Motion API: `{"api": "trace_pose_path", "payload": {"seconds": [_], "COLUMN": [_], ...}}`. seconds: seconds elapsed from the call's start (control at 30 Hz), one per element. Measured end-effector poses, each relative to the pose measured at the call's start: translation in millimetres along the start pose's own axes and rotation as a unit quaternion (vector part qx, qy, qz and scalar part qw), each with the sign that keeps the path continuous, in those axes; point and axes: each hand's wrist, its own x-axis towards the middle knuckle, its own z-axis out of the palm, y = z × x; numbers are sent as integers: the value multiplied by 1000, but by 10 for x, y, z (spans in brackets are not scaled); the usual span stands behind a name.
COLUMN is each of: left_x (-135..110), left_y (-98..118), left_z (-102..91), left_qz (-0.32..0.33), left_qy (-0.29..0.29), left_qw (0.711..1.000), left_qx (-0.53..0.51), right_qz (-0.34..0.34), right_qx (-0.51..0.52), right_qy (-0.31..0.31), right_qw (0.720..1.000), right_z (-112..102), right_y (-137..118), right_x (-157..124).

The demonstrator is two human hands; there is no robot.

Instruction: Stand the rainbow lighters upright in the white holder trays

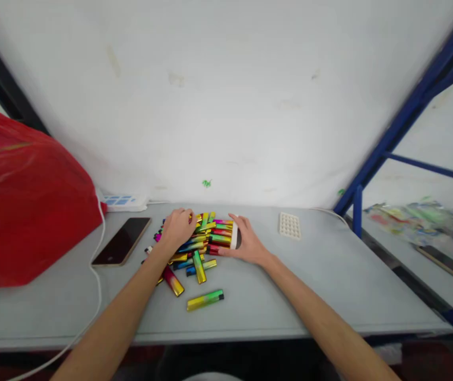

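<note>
A heap of several shiny, many-coloured lighters lies on the grey table. My left hand rests on the left side of the heap, fingers curled over the lighters. My right hand presses against the heap's right side, fingers around a white rounded object that I cannot name. One yellow-green lighter lies alone nearer to me, and a red-gold one sticks out at the front left.
A dark phone lies left of the heap, with a white cable beside it. A big red bag fills the left. A white power strip sits by the wall. A small white perforated tray lies right. Blue shelving frame stands right.
</note>
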Motion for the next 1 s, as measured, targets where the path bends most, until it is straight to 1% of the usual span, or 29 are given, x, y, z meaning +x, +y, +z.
{"api": "trace_pose_path", "payload": {"seconds": [0.07,0.13,0.2,0.23,0.3,0.37,0.4,0.47,0.5,0.53,0.6,0.7,0.73,0.87,1.0], "left_x": [5,-39,-178,-294,-608,-983,-1166,-1469,-1572,-1640,-1676,-1566,-1512,-1322,-1236], "left_y": [9,49,129,181,286,361,377,362,333,295,204,78,46,-42,-126], "left_z": [-23,-83,-183,-243,-359,-437,-455,-444,-419,-384,-298,-181,-154,-72,-2], "left_qz": [0,18,62,92,158,215,233,273,285,292,288,258,247,231,230], "left_qy": [11,51,94,106,104,70,50,23,4,-1,9,49,53,34,38], "left_qw": [1000,997,989,984,974,965,962,952,950,948,950,958,961,966,967], "left_qx": [-21,-55,-91,-106,-125,-132,-134,-135,-129,-126,-121,-116,-115,-113,-107], "right_qz": [-5,-8,-5,-3,1,2,1,2,3,4,7,8,9,14,10], "right_qx": [-9,-15,-15,-14,-12,-10,-9,-7,-6,-7,-8,-9,-9,-3,13], "right_qy": [-1,-1,1,1,2,0,-2,-7,-10,-12,-16,-23,-28,-50,-71], "right_qw": [1000,1000,1000,1000,1000,1000,1000,1000,1000,1000,1000,1000,1000,999,997], "right_z": [-24,-54,-81,-91,-107,-115,-117,-123,-127,-133,-149,-185,-197,-240,-289], "right_y": [-5,-9,-12,-12,-9,-4,0,7,10,14,22,42,50,68,58], "right_x": [-18,-40,-58,-65,-72,-72,-70,-66,-64,-64,-67,-83,-90,-120,-128]}}
